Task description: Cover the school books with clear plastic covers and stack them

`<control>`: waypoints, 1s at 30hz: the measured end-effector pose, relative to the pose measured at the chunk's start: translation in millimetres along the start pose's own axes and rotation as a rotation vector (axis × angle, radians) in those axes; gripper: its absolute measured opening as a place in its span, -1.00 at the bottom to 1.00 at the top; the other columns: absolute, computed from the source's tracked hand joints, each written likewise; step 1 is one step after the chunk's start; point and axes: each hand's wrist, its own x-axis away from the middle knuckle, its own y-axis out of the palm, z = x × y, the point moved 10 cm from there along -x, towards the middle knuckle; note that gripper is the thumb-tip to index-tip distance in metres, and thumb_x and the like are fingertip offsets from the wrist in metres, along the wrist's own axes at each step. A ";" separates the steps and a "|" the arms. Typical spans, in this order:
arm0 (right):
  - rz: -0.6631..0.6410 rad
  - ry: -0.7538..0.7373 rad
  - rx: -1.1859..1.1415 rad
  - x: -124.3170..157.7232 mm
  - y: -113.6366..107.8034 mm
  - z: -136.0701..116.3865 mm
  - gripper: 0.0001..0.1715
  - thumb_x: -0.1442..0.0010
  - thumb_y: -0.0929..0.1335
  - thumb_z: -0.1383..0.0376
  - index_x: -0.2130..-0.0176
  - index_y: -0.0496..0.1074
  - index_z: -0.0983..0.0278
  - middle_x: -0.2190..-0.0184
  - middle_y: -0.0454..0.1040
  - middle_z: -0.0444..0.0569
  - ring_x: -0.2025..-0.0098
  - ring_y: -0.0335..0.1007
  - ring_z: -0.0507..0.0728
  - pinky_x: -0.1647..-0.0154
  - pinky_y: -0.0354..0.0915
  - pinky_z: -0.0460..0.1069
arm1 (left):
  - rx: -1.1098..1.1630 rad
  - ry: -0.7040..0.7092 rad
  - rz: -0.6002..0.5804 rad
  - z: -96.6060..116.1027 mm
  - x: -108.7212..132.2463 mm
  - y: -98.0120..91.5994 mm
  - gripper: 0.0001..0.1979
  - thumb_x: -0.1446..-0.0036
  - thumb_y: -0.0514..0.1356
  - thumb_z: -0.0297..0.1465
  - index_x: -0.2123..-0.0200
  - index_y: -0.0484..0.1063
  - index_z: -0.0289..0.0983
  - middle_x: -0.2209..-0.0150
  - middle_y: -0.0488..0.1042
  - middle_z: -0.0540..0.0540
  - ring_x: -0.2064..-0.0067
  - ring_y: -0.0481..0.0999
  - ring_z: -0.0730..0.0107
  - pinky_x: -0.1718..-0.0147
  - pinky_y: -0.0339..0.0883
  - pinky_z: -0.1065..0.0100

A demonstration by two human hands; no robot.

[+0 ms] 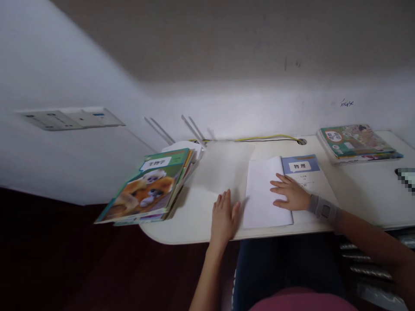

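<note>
My right hand [290, 192] lies flat, fingers apart, on a physics textbook [300, 172] with a blue-and-white cover, and its fingertips reach a white sheet of paper [262, 194] lying partly over the book's left side. My left hand [225, 218] rests flat on the white desk [366, 190] near its front edge, beside that sheet. Its fingertips touch the lower edge of a pale, blurred sheet [220, 166]. A grey brace [324, 209] wraps my right wrist.
A biology textbook [145, 185] on a stack overhangs the desk's left end. Another stack of illustrated books [356, 142] stands at the back right. A yellow cable [269, 138] runs into a desk grommet [302, 141]. A pixelated object [405, 179] sits at the right edge.
</note>
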 end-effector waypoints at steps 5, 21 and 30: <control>-0.034 0.006 0.026 -3.8 2.0 -9.2 -0.36 -0.14 0.30 -0.02 -0.12 0.32 0.24 -0.23 0.16 0.09 -0.33 -0.21 0.33 -0.24 -0.12 0.27 | 0.002 -0.006 0.022 0.9 0.3 -1.2 -0.44 -0.25 -0.11 -0.16 -0.21 0.11 -0.37 -0.18 0.24 -0.36 -0.26 0.10 -0.02 -0.13 0.06 -0.11; 0.108 0.499 -0.134 -50.6 6.5 80.9 -0.07 -0.09 0.33 0.02 -0.27 0.01 0.43 -0.33 -0.19 0.28 -0.34 -0.27 0.33 -0.27 -0.12 0.17 | -0.013 0.020 0.031 1.9 1.4 -0.1 -0.42 -0.24 -0.10 -0.15 -0.20 0.13 -0.41 -0.17 0.26 -0.38 -0.25 0.13 -0.08 -0.11 0.10 -0.10; 0.060 0.477 -0.067 -52.2 12.5 65.4 -0.03 -0.13 0.28 -0.01 -0.29 -0.09 0.46 -0.34 -0.27 0.27 -0.35 -0.38 0.30 -0.28 -0.17 0.14 | -0.027 0.027 0.028 2.0 2.2 0.5 -0.41 -0.24 -0.08 -0.16 -0.21 0.11 -0.43 -0.16 0.27 -0.40 -0.24 0.13 -0.10 -0.10 0.10 -0.13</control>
